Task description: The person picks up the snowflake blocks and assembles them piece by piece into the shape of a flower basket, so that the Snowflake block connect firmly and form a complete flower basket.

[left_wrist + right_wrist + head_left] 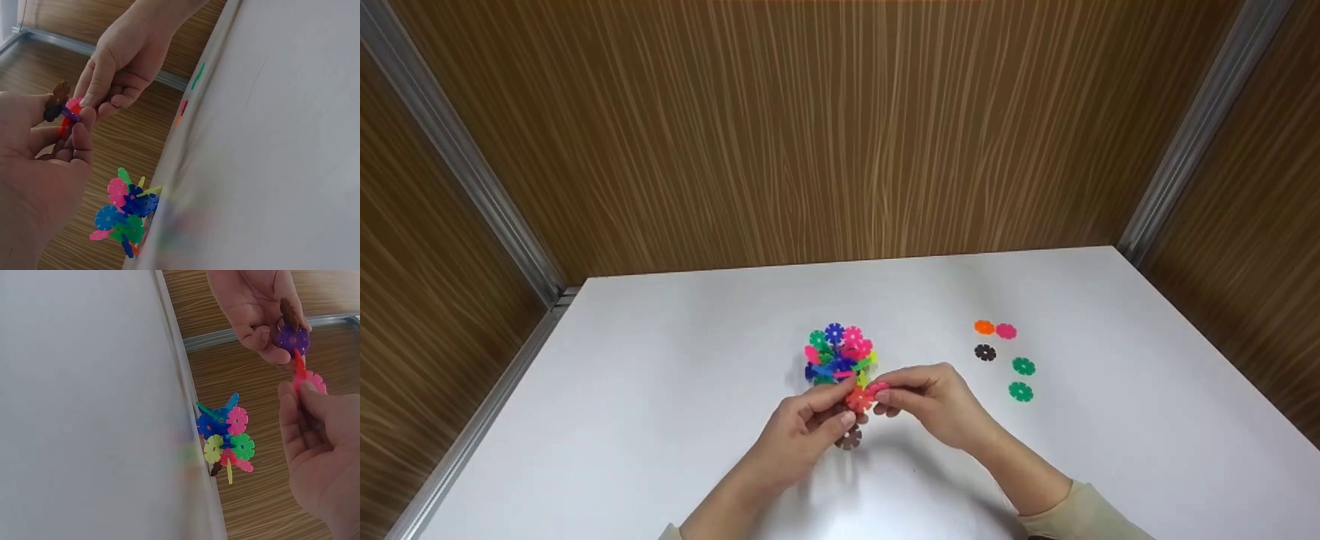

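Right wrist view, disc chain (297, 345), long axis steep, pink disc (316, 381) lowest

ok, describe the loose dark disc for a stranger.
Head view: white table, right of the colourful cluster. The dark disc lies just below the orange disc. A pink disc and green discs lie nearby; it alone looks blackish.

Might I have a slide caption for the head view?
Left hand holding joined discs, right hand pinching a pink disc, a colourful disc cluster beyond.
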Demonstrator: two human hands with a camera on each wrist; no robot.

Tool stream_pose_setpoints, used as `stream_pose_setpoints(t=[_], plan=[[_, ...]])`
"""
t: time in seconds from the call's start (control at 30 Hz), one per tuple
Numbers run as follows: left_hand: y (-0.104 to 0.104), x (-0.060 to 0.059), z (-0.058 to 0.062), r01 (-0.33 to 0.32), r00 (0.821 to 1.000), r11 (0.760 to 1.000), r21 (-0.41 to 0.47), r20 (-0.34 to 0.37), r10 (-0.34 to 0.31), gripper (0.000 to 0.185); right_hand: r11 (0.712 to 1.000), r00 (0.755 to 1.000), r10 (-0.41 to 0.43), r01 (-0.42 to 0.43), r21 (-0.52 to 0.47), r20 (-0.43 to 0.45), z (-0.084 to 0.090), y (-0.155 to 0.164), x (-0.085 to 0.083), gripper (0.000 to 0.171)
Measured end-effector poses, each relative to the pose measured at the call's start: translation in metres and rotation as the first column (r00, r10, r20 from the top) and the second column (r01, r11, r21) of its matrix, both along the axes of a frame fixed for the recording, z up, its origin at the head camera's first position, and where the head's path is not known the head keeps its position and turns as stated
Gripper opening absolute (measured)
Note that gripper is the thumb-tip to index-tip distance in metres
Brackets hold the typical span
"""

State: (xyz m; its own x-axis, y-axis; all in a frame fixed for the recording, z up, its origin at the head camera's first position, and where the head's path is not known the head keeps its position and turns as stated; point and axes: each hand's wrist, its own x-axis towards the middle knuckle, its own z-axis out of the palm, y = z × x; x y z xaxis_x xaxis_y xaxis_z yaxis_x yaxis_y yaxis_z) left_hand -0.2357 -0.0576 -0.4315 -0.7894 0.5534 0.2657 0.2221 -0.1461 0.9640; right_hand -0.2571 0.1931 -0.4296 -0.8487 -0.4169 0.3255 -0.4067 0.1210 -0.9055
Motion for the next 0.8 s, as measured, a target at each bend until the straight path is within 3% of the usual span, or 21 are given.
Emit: stream_pose_setpoints(t=[0.37, 0.57, 0.67, 0.8], plan=[[0.0016, 0.0017, 0.0028, 0.004, 1.0, 1.0, -0.021, 0.004, -0.003, 0.048, 0.999, 0.998, -0.04, 0.039, -0.024, -0.038, 0.0061, -0.003, 0.0038, 0.005], [0.0016, 0.0022, 0.0019, 0.031, 0.999, 0.999, -0.03, 0.015, -0.031, 0.052, 1.0, 0.999, -0.004, 0.004, -0.004, -0.039, 0.0069, -0.0013, 0.0034, 0.006], [0.0014, 0.0018, 0.0012, 0.008, 0.999, 0.999, -0.033, 0.046, -0.007, 0.048, 1.0, 1.0, 0.026, -0.026, 0.0, 0.016, 0.0069, -0.0005, 0.0026, 0.006], [0.0038, 0.0004, 0.0006, -0.082, 0.992, 0.996, -0.046, 0.096, 0.086, 0.035, 0.998, 0.994, 0.058, -0.059, 0.011, 0.093, 0.0065, -0.0002, 0.0029, 0.007]])
